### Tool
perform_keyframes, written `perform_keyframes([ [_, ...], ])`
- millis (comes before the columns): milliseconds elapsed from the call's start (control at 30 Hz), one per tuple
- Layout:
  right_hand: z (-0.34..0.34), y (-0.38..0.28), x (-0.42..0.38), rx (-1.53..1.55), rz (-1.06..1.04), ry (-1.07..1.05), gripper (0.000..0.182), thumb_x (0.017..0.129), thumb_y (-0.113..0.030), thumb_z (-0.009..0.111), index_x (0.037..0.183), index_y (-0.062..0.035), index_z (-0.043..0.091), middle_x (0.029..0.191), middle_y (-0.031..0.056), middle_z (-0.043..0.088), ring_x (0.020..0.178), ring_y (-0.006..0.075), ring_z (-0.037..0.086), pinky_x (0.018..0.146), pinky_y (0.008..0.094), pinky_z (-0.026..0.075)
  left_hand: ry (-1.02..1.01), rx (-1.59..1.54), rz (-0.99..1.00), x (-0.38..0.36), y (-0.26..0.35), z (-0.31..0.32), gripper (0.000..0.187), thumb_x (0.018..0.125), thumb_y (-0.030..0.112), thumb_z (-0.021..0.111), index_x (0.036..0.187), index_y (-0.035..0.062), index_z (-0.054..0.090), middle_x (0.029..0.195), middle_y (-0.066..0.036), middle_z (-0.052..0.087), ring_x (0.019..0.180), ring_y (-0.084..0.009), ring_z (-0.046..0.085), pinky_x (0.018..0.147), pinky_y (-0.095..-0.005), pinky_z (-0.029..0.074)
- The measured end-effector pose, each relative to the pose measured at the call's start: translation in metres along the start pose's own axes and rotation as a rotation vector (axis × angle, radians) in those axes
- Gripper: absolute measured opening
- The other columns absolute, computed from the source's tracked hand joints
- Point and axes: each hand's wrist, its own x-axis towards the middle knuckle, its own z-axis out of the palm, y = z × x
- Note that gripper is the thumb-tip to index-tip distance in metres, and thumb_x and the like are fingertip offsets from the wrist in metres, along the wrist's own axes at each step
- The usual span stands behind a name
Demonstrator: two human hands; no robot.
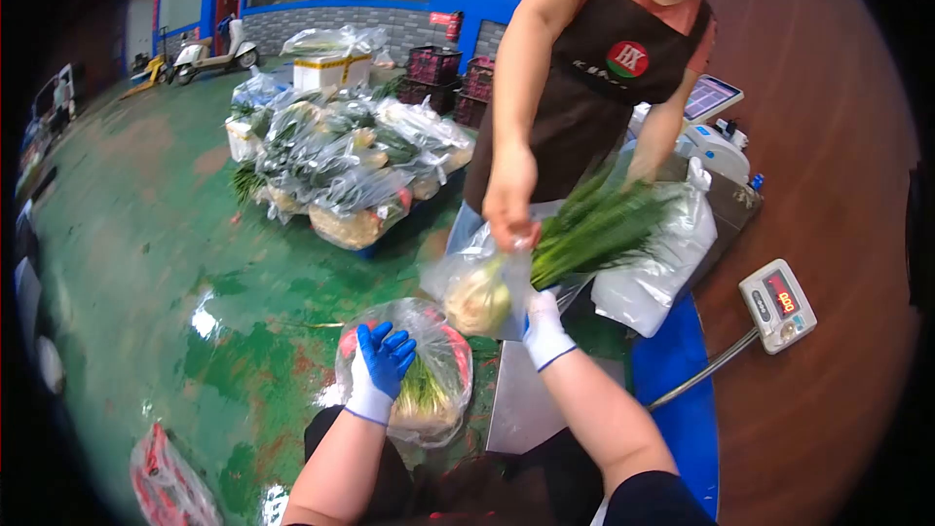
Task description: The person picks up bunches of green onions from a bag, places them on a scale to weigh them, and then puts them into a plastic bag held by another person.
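My left hand [382, 370], in a white glove with a blue palm, is raised with its fingers apart and holds nothing. Below it, an open clear plastic bag [456, 346] with red print contains green onions [421, 388]. My right hand [547, 331], gloved as well, is closed at the underside of a bunch of green onions [594, 229]; its fingertips are partly hidden. The pale root end of the bunch sits in a clear bag [451, 278]. A co-worker's hand [511, 197] grips that bag's top edge, and their other hand is behind the leaves.
A metal scale platform [516, 409] is under my right forearm, with its display [777, 305] on a stalk at right. Flat plastic bags [662, 258] lie beside the co-worker. A heap of bagged vegetables [341, 151] stands behind. Another red-printed bag [170, 482] is on the wet green floor.
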Motion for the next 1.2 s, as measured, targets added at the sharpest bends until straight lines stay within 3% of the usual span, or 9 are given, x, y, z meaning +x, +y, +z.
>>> perform_keyframes([
  [67, 0.029, -0.026, -0.021, -0.260, 0.497, -0.313, 0.075, 0.075, -0.052, 0.070, 0.128, -0.0048, 0.045, 0.116, 0.0111, 0.055, 0.101, 0.0241, 0.056, 0.088, 0.0406, 0.047, 0.009, -0.004, 0.002, -0.001, 0.002, 0.000, 0.063, 0.086, 0.062, 0.044, 0.121, 0.0103, 0.048, 0.111, -0.016, 0.057, 0.094, -0.0318, 0.059, 0.081, -0.0427, 0.048],
  [267, 0.113, -0.172, -0.043, -2.556, -0.358, -0.043, 0.066, 0.074, -0.061, 0.052, 0.094, 0.0004, 0.067, 0.100, 0.0219, 0.065, 0.091, 0.0336, 0.064, 0.079, 0.0414, 0.050, -0.007, -0.073, 0.033, 0.000, 0.010, -0.003, 0.063, 0.087, 0.061, 0.044, 0.123, 0.0097, 0.047, 0.116, -0.016, 0.055, 0.097, -0.0323, 0.058, 0.083, -0.0434, 0.048],
  [433, 0.097, -0.217, -0.042, -1.449, -1.148, -0.045, 0.038, 0.085, -0.025, 0.063, 0.118, -0.0051, 0.059, 0.110, 0.0167, 0.063, 0.098, 0.0222, 0.062, 0.085, 0.0323, 0.048, 0.036, -0.158, 0.128, -0.014, 0.040, -0.006, 0.058, 0.088, 0.056, 0.046, 0.119, 0.0072, 0.051, 0.117, -0.017, 0.056, 0.103, -0.0346, 0.057, 0.087, -0.0453, 0.048],
  [567, 0.015, -0.075, -0.058, -1.210, -0.878, -0.424, 0.044, 0.081, -0.015, 0.066, 0.123, -0.0061, 0.055, 0.114, 0.0152, 0.060, 0.100, 0.0261, 0.059, 0.090, 0.0352, 0.046, -0.066, -0.210, 0.161, -0.030, 0.070, -0.020, 0.057, 0.088, 0.052, 0.050, 0.122, 0.0059, 0.052, 0.119, -0.017, 0.056, 0.109, -0.0341, 0.055, 0.094, -0.0466, 0.045],
  [667, -0.094, 0.106, -0.089, -1.487, 0.183, -0.711, 0.049, 0.078, -0.024, 0.070, 0.119, -0.0018, 0.054, 0.108, 0.0087, 0.062, 0.094, 0.0153, 0.058, 0.084, 0.0295, 0.047, -0.065, 0.100, 0.197, -0.026, 0.099, -0.022, 0.053, 0.091, 0.045, 0.049, 0.127, 0.0064, 0.049, 0.120, -0.015, 0.056, 0.110, -0.0295, 0.055, 0.094, -0.0426, 0.044],
  [867, -0.135, 0.249, -0.160, -0.706, 1.414, 0.095, 0.056, 0.067, -0.037, 0.080, 0.110, -0.0064, 0.062, 0.108, 0.0093, 0.060, 0.085, 0.0265, 0.059, 0.067, 0.0379, 0.050, -0.213, 1.661, 0.571, 0.066, 0.076, 0.003, 0.068, 0.076, 0.023, 0.069, 0.134, 0.0011, 0.040, 0.127, -0.018, 0.050, 0.117, -0.0292, 0.049, 0.101, -0.0353, 0.036],
  [1033, -0.253, 0.407, -0.197, -0.357, 1.085, 0.314, 0.032, 0.078, -0.006, 0.068, 0.109, -0.0071, 0.062, 0.099, 0.0072, 0.065, 0.083, 0.0248, 0.064, 0.068, 0.0429, 0.053, -0.219, 2.428, 0.190, 0.214, -0.038, -0.027, 0.103, 0.060, 0.047, 0.077, 0.143, 0.0141, 0.025, 0.145, -0.022, 0.026, 0.136, -0.0393, 0.021, 0.110, -0.0490, 0.017],
  [1100, -0.158, 0.313, -0.145, -0.673, 1.446, 0.402, 0.024, 0.082, -0.009, 0.062, 0.106, -0.0119, 0.063, 0.103, 0.0082, 0.065, 0.093, 0.0246, 0.062, 0.074, 0.0411, 0.051, -0.346, 2.554, 0.180, 0.268, -0.075, -0.056, 0.087, 0.067, 0.042, 0.073, 0.141, 0.0194, 0.032, 0.149, -0.020, 0.018, 0.137, -0.0425, 0.013, 0.109, -0.0572, 0.011],
  [1200, -0.205, 0.337, -0.167, -0.553, 1.001, -0.227, 0.030, 0.081, -0.012, 0.060, 0.111, -0.0132, 0.061, 0.106, 0.0114, 0.063, 0.100, 0.0255, 0.060, 0.080, 0.0381, 0.049, -0.328, 2.474, 0.334, 0.332, -0.120, -0.116, 0.036, 0.077, 0.031, 0.059, 0.109, 0.0181, 0.066, 0.149, -0.014, 0.024, 0.140, -0.0370, 0.012, 0.110, -0.0572, 0.009],
])
